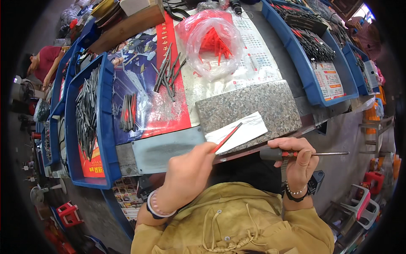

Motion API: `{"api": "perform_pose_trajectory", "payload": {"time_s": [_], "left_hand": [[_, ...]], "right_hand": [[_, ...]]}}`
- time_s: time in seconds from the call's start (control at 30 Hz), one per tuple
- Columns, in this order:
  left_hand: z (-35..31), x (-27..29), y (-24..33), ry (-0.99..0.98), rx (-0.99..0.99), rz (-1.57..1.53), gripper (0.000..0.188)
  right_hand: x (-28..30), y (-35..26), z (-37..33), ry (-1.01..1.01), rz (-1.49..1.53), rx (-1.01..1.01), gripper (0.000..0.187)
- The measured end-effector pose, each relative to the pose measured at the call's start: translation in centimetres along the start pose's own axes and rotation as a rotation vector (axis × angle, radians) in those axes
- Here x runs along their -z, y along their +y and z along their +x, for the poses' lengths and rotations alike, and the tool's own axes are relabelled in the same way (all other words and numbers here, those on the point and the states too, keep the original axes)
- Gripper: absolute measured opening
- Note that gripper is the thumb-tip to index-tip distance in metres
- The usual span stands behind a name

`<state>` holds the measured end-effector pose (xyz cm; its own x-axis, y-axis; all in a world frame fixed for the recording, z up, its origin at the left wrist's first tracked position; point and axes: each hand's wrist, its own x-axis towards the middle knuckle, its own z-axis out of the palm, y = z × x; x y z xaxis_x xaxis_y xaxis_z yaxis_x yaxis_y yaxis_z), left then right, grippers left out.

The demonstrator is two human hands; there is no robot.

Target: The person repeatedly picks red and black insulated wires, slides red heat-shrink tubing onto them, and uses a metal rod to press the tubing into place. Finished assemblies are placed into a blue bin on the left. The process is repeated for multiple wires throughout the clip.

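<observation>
My left hand (190, 171) is closed on the lower end of a thin red rod with a dark tip (228, 137). The rod slants up to the right over a folded white paper or cloth (249, 128), which lies on a speckled granite slab (258, 101). Just past the slab's front edge, my right hand (299, 160) has its fingers wrapped round a screwdriver (334, 153). Its dark handle sticks out to the left, and the metal shaft points right, away from the slab.
A grey-blue flat plate (169, 148) lies left of the slab. Behind are a clear plastic bag of red pieces (215, 46) and loose dark rods (167, 74). A small red-and-dark bundle (128, 112) lies left. Blue trays (109, 139) of rods flank the table. Another person (48, 63) sits far left.
</observation>
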<state>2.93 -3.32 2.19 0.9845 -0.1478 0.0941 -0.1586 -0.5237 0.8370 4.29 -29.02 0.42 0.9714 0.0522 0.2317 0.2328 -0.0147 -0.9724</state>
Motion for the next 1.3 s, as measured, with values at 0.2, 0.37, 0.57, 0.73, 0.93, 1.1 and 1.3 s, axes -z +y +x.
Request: {"api": "perform_pose_trajectory", "payload": {"time_s": [0.2,0.37,0.57,0.73,0.93,1.1,1.3], "left_hand": [[1.4,-3.8,-2.1,0.22,-0.294,0.314,0.02],[1.1,-5.3,-3.0,0.21,-0.355,0.432,0.026],[0.8,-5.5,-3.3,0.187,-0.383,0.472,0.031],[1.0,-5.1,-3.0,0.152,-0.368,0.464,0.029],[0.4,-4.1,-3.1,0.179,-0.275,0.374,0.018],[-0.2,-4.0,-3.5,0.198,-0.252,0.345,0.017],[0.0,-4.2,-3.4,0.195,-0.259,0.287,0.014]], "right_hand": [[-0.2,0.4,0.1,-0.033,-0.001,0.02,0.052],[-0.5,1.0,0.4,-0.057,-0.033,0.037,0.051],[-1.2,-1.2,2.1,-0.152,-0.099,0.157,0.051],[-3.9,-0.6,4.3,-0.339,-0.352,0.387,0.033],[-4.6,2.3,5.3,-0.414,-0.394,0.262,0.018],[-5.0,-0.6,5.2,-0.41,-0.385,0.255,0.019],[-6.6,-1.0,5.2,-0.533,-0.597,0.34,0.018]]}}
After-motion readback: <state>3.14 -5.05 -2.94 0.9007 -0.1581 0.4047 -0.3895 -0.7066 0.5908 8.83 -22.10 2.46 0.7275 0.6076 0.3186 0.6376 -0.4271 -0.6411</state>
